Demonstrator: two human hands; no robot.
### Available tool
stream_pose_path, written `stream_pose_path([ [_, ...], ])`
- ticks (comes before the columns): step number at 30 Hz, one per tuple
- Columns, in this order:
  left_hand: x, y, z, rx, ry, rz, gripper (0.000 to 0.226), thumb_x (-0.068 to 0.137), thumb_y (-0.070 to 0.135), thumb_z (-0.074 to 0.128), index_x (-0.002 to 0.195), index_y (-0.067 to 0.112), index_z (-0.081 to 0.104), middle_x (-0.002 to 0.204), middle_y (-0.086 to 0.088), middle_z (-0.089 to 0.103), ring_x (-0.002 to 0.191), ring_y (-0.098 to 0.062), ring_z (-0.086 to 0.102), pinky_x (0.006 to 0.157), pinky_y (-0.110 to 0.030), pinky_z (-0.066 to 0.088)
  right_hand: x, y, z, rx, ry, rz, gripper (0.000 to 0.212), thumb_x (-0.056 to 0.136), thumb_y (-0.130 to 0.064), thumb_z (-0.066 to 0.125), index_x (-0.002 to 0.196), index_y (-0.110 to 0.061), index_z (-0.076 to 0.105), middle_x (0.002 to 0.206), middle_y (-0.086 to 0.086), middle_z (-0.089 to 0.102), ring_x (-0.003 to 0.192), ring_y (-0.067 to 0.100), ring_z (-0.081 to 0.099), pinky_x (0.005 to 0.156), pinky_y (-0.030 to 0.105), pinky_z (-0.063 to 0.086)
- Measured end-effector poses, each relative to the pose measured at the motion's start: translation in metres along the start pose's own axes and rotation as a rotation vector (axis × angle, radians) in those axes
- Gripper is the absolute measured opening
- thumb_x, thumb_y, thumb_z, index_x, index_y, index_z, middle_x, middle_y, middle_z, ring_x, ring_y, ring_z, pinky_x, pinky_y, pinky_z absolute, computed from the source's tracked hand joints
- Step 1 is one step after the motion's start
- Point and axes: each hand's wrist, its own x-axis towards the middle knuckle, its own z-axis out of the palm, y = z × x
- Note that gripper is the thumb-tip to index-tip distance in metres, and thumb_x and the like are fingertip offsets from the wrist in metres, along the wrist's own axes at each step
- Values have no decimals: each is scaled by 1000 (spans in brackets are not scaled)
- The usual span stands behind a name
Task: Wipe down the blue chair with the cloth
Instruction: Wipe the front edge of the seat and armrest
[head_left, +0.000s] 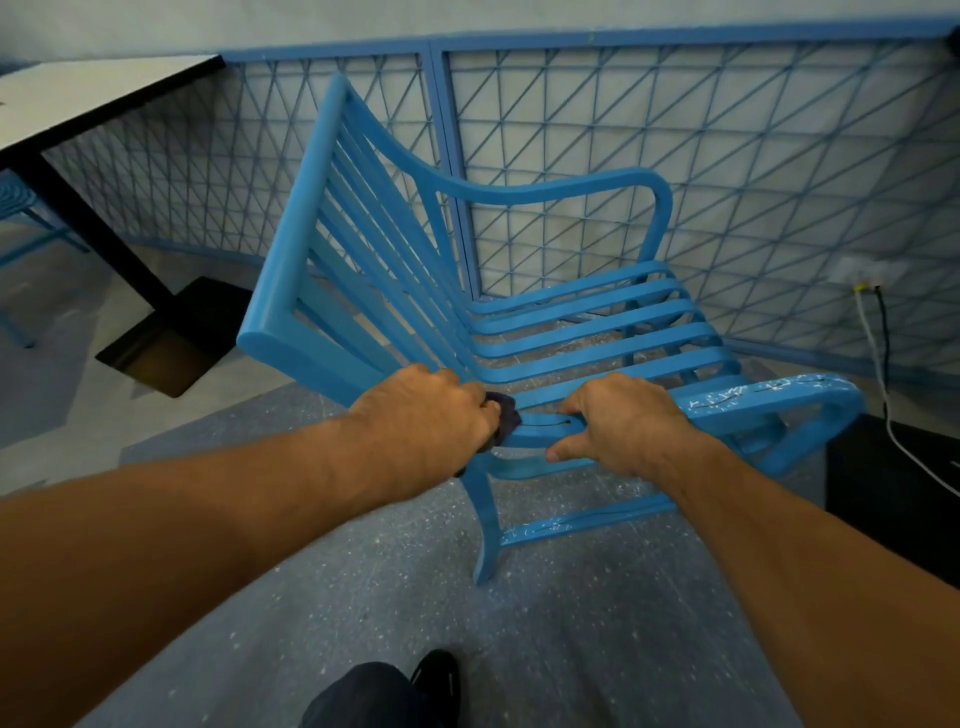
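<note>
The blue chair (571, 332) with slatted back and seat stands in front of me, its back to the left and its seat facing right. My left hand (426, 415) is closed around a dark cloth (505, 415), pressing it against the near armrest where that rail meets the chair back. Only a small bunch of the cloth shows past my fingers. My right hand (623, 421) grips the same near armrest just right of the cloth, fingers over the top and thumb below. White scuffs mark the armrest's right end.
A blue wire-mesh fence (727, 156) runs behind the chair. A white-topped table (78, 98) on a black pedestal base stands at the left. Cables (878, 353) hang from a wall socket at the right, above a dark box. My shoe (436, 680) is on the speckled grey floor.
</note>
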Motion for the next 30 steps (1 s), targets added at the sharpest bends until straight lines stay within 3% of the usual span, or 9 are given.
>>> stream_pose_path([
  [6,8,9,-1,-56,5,-18,35,96,24,52,130,15,46,115,-5,58,99,-26,58,82,-40,49,-1,17,-13,18,-65,-57,43,77,-52,72,114,-32,64,104,-8,62,95,16,57,86,37,51],
  [11,26,27,5,-124,29,-19,39,94,21,54,131,12,44,118,-8,57,100,-27,58,82,-41,49,0,24,-18,-42,-61,-56,40,77,-54,71,110,-33,63,103,-9,61,95,16,57,85,40,52],
  [18,-4,-11,2,-104,8,45,36,97,33,54,130,26,42,116,2,58,99,-22,59,82,-39,53,-3,27,-15,3,-40,-65,35,77,-54,70,105,-34,66,94,-12,62,91,13,58,85,38,52],
  [23,10,-3,5,-148,1,59,52,94,36,60,138,30,34,122,2,56,100,-22,59,80,-39,54,-1,25,-16,-36,-34,-60,37,77,-55,70,108,-35,66,96,-11,61,94,15,56,83,37,50],
  [30,27,7,4,-239,-14,88,45,99,32,50,142,32,34,125,3,49,107,-22,54,81,-38,50,-1,23,-16,-56,-45,-38,43,77,-57,69,114,-35,63,99,-11,58,98,16,55,84,37,50],
])
